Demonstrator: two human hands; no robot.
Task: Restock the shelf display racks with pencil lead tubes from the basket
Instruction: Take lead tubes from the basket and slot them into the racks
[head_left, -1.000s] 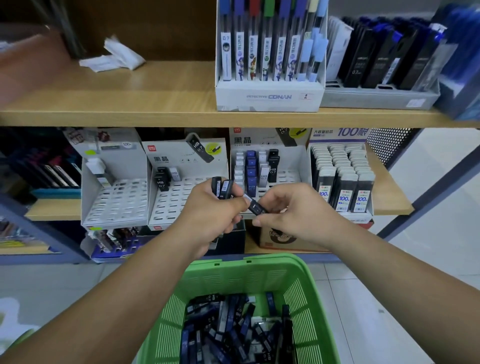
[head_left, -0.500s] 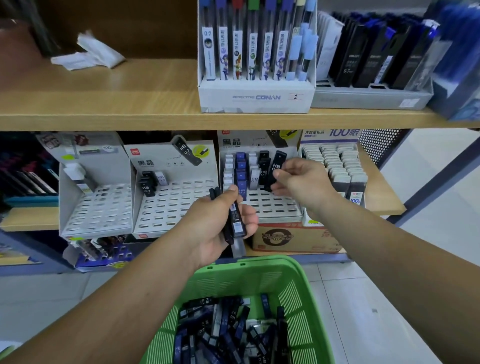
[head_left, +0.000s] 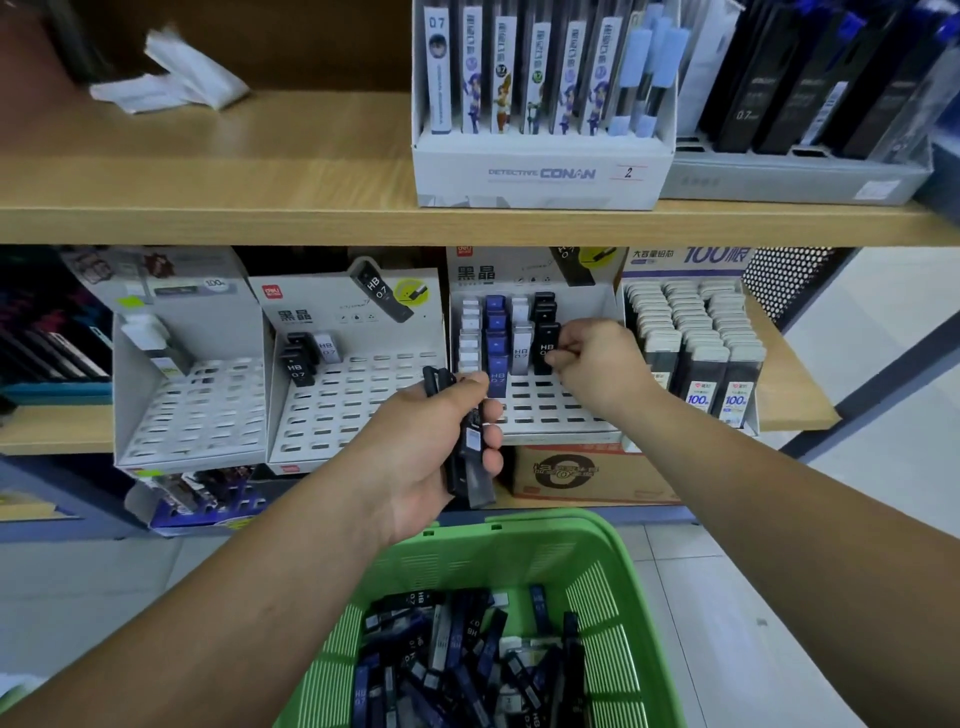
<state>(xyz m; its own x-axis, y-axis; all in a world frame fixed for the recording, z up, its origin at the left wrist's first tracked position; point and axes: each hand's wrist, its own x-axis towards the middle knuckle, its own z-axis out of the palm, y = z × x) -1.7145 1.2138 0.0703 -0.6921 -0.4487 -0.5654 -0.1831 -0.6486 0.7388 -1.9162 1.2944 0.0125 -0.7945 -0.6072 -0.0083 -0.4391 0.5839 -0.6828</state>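
Observation:
My left hand (head_left: 415, 457) grips a bundle of dark lead tubes (head_left: 470, 457) upright in front of the lower shelf. My right hand (head_left: 597, 364) pinches a black HB tube (head_left: 545, 345) that stands in the front of the black column of the middle display rack (head_left: 540, 410). That rack holds white, blue and black tube columns at its back; its front slots are bare. A green basket (head_left: 618, 582) below my arms holds several loose black and blue tubes (head_left: 467, 654).
A second slotted rack (head_left: 353, 410) to the left holds a few black tubes; a third rack (head_left: 192, 410) further left is nearly bare. A full rack of 100-lead tubes (head_left: 696, 353) stands right. The upper shelf (head_left: 311, 218) carries a Conan pencil box (head_left: 540, 166).
My right hand carried a black tube from my left hand up to the middle rack and now holds it down in the black column. The left hand stayed low with its bundle.

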